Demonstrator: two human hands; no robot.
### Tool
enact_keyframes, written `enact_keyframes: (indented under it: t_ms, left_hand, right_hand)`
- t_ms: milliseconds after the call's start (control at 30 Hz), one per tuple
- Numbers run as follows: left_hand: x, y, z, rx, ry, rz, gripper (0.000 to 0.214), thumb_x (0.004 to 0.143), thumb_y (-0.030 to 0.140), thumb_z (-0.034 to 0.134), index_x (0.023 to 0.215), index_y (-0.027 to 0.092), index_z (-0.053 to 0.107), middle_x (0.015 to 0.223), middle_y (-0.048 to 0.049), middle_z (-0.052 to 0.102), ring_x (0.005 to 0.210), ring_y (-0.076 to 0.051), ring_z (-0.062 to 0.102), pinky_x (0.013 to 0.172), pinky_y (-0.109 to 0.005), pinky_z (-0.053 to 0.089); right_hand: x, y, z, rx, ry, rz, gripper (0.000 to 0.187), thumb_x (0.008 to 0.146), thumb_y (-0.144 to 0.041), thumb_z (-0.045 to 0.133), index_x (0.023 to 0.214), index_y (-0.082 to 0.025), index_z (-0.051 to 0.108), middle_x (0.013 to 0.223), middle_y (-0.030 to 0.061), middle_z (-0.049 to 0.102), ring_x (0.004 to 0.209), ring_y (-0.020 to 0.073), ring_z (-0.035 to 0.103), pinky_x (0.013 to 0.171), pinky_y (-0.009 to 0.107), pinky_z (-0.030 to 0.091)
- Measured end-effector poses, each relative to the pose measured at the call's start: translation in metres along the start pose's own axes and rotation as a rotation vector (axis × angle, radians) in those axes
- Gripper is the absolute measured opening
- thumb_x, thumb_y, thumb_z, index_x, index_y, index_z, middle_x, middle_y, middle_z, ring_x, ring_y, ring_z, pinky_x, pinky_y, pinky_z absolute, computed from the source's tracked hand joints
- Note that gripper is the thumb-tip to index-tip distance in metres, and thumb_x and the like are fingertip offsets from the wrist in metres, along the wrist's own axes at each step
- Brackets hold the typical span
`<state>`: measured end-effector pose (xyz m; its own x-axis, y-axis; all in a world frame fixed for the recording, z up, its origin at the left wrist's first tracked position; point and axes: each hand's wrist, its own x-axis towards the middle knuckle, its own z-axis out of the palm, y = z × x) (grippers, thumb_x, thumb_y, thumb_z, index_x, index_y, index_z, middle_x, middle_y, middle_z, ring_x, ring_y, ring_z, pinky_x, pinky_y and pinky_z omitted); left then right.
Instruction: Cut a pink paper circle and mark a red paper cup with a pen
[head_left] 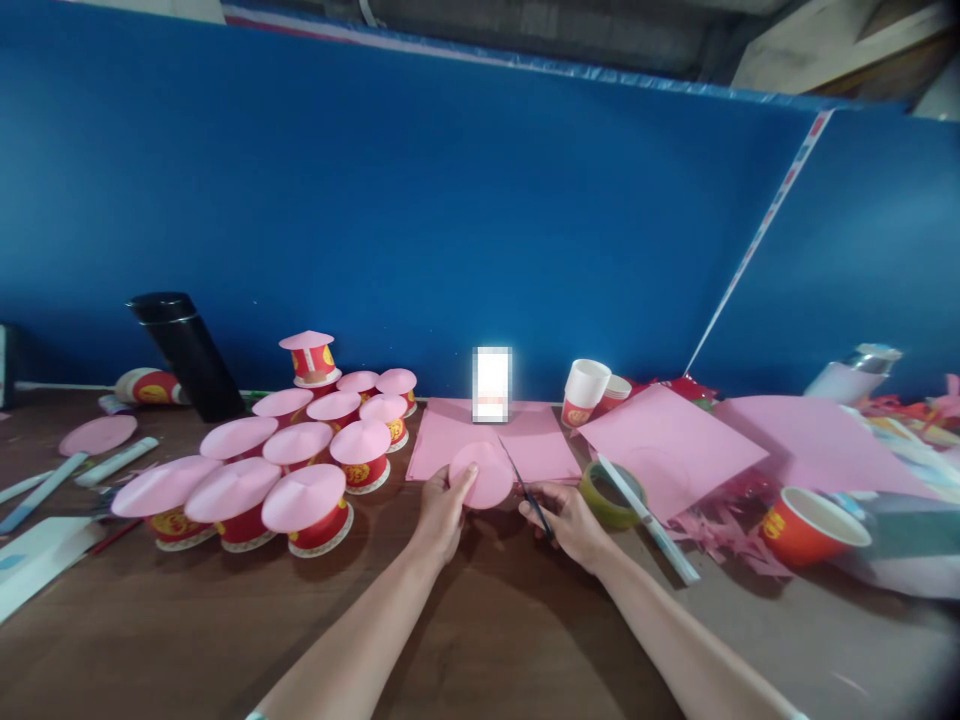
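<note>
My left hand (442, 510) is closed on a round pink paper disc (484, 477), with the thumb on top near its left edge. In my right hand (568, 520) is a pair of scissors (534, 500), dark, pointing up and away from me. Their blades run close along the disc's right edge; I cannot tell whether they touch it. Just behind both hands lies a stack of pink paper (534, 440). To the left stand several red paper cups (317, 530) in rows, each topped with a shallow pink paper cone (305, 497).
A blurred bright phone-like rectangle (492, 385) stands behind the paper. On the right are a tape roll (615, 512), a white stick (667, 545), pink sheets (667, 440), paper scraps and an orange cup (799, 530). A black flask (191, 360) stands left, before the blue partition (480, 200).
</note>
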<state>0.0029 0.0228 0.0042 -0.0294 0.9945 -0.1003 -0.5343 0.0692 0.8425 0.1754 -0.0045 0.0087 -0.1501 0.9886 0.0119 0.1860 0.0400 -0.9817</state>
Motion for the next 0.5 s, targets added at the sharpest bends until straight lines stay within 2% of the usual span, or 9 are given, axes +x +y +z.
enact_keyframes:
  t_ms: [300,500]
  left_hand:
    - [0.0012,-0.0007,0.0007,0.016,-0.005,0.011,0.035,0.063,0.033,0.073,0.087,0.009,0.063,0.071,-0.0068,0.069,0.068,-0.017,0.064,0.066,-0.027,0.049]
    - [-0.0002,-0.0012,0.0009,0.025,-0.025,0.012,0.036,0.062,0.034,0.074,0.086,0.009,0.063,0.072,-0.0074,0.069,0.068,-0.018,0.064,0.066,-0.029,0.049]
  right_hand:
    - [0.0004,0.0018,-0.0012,0.038,-0.017,-0.010,0.042,0.068,-0.044,0.068,0.097,-0.015,0.062,0.060,-0.0028,0.054,0.046,0.0069,0.047,0.033,0.014,0.030]
    - [-0.0007,-0.0033,-0.0011,0.045,-0.015,0.003,0.042,0.066,-0.046,0.069,0.093,-0.014,0.061,0.059,-0.0031,0.053,0.047,0.0078,0.048,0.032,0.014,0.031]
